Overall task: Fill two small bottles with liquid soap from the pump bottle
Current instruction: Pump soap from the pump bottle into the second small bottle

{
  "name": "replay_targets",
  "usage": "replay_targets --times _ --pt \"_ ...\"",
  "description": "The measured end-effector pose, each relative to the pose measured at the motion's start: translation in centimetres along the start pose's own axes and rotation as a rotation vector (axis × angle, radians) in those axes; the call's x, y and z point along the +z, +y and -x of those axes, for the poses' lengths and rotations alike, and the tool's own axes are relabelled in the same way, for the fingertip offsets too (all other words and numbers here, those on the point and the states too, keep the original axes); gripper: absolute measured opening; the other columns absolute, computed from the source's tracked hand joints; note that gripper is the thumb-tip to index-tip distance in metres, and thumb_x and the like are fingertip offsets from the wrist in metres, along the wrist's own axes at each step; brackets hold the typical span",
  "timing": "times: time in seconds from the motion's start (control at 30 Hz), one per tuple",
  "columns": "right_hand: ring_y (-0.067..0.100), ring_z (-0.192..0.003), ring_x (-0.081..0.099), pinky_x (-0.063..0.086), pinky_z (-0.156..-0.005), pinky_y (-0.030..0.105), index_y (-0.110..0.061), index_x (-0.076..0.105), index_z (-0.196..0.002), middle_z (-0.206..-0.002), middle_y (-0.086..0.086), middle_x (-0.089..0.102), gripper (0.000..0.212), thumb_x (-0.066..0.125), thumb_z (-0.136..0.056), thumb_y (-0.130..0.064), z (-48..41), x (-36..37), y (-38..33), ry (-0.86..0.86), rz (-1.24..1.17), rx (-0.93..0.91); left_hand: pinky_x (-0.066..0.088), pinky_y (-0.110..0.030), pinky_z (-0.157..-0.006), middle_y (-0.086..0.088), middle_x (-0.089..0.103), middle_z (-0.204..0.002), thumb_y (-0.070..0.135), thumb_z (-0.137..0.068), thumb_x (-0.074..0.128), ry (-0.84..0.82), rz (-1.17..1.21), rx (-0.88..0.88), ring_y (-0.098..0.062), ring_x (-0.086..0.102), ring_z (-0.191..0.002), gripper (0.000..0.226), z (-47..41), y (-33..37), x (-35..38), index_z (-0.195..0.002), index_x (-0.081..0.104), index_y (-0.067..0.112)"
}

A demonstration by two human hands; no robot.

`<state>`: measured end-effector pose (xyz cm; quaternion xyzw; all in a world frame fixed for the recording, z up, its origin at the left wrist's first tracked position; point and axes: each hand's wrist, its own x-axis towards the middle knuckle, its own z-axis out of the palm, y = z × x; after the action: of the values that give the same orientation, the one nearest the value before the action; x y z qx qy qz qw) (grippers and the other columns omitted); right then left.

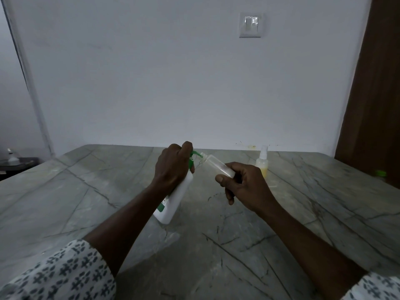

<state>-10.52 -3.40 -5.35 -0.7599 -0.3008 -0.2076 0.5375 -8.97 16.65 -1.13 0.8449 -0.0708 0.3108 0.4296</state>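
A white pump bottle [176, 200] with a green pump head [192, 159] leans tilted on the grey stone table [86, 191]. My left hand [173, 167] grips its neck and pump top. My right hand [244, 185] holds a small clear bottle [216, 165], tilted with its mouth right at the green spout. A second small bottle [262, 163], with a spray top and yellowish liquid in it, stands upright on the table behind my right hand.
A small green cap [380, 173] lies at the table's right edge by a brown wooden door [372, 105]. A white wall with a switch plate [250, 24] rises behind the table. A dark ledge [17, 164] with an object sits at far left.
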Motion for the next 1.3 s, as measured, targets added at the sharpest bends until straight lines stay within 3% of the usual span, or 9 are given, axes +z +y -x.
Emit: replay_targets --times 0.1,0.3,0.43,0.57,0.67,0.87,1.13,1.3 --pt "0.019 -0.038 0.058 0.048 -0.046 0.027 -0.017 0.068 -0.096 -0.05 0.003 0.062 0.007 0.07 -0.089 -0.017 0.02 0.02 0.01 -0.002 0.0 0.003 0.051 -0.043 -0.08 0.001 0.068 -0.054 0.042 -0.081 0.028 -0.002 0.013 -0.004 -0.026 0.06 -0.065 0.06 0.06 0.01 -0.01 -0.045 0.062 0.008" --pt "0.019 -0.039 0.059 0.049 -0.046 0.027 -0.013 0.068 -0.097 -0.057 0.01 0.064 0.01 0.07 -0.089 -0.018 -0.13 -0.15 -0.01 0.026 -0.008 0.007 0.044 -0.03 -0.068 0.002 0.062 -0.045 0.063 -0.091 0.025 0.014 -0.047 0.021 -0.017 0.06 -0.057 0.081 0.21 0.04 0.31 -0.044 0.065 0.011" --pt "0.023 -0.041 0.06 0.05 -0.046 0.029 -0.012 0.068 -0.101 -0.059 0.014 0.065 0.014 0.07 -0.089 -0.018 -0.11 -0.17 -0.08 0.028 -0.01 0.006 0.048 -0.034 -0.074 -0.001 0.065 -0.049 0.057 -0.087 0.027 0.012 0.0 0.01 -0.021 0.061 -0.059 0.075 0.24 0.22 0.18 -0.045 0.065 0.008" --pt "0.021 -0.04 0.06 0.049 -0.045 0.028 -0.01 0.069 -0.099 -0.053 0.006 0.063 0.013 0.071 -0.088 -0.017 -0.08 0.06 -0.06 0.014 -0.002 0.009 0.052 -0.039 -0.075 -0.002 0.067 -0.053 0.042 -0.081 0.031 0.039 0.006 -0.011 -0.024 0.06 -0.061 0.059 0.19 0.37 -0.03 -0.043 0.062 0.009" --pt "0.019 -0.04 0.059 0.049 -0.046 0.028 -0.009 0.069 -0.099 -0.05 0.003 0.063 0.014 0.071 -0.088 -0.017 0.09 0.14 -0.1 0.003 -0.009 0.021 0.052 -0.041 -0.076 -0.003 0.067 -0.054 0.042 -0.08 0.03 0.045 0.01 -0.014 -0.025 0.059 -0.062 0.057 0.14 0.25 -0.03 -0.041 0.06 0.013" --pt "0.021 -0.041 0.061 0.053 -0.047 0.032 -0.009 0.069 -0.103 -0.053 0.007 0.065 0.02 0.073 -0.087 -0.018 -0.02 0.13 -0.16 0.009 -0.01 0.041 0.049 -0.037 -0.075 -0.001 0.064 -0.049 0.072 -0.086 0.021 0.031 -0.016 0.021 -0.02 0.062 -0.058 0.087 0.18 -0.05 0.34 -0.046 0.066 0.01" --pt "0.021 -0.044 0.064 0.054 -0.05 0.03 -0.01 0.068 -0.109 -0.056 0.005 0.067 0.027 0.076 -0.084 -0.016 -0.02 0.25 -0.01 -0.002 -0.019 0.071 0.046 -0.034 -0.068 -0.003 0.067 -0.053 0.044 -0.082 0.03 0.048 -0.039 -0.008 -0.023 0.059 -0.062 0.061 0.09 0.4 0.12 -0.047 0.064 0.008" --pt "0.02 -0.044 0.064 0.054 -0.05 0.03 -0.009 0.068 -0.11 -0.057 0.007 0.068 0.029 0.076 -0.083 -0.016 0.0 0.3 -0.2 -0.004 -0.022 0.076 0.046 -0.035 -0.07 -0.002 0.068 -0.055 0.045 -0.083 0.029 0.04 -0.029 -0.021 -0.023 0.06 -0.063 0.061 0.01 0.21 0.15 -0.049 0.063 0.008"
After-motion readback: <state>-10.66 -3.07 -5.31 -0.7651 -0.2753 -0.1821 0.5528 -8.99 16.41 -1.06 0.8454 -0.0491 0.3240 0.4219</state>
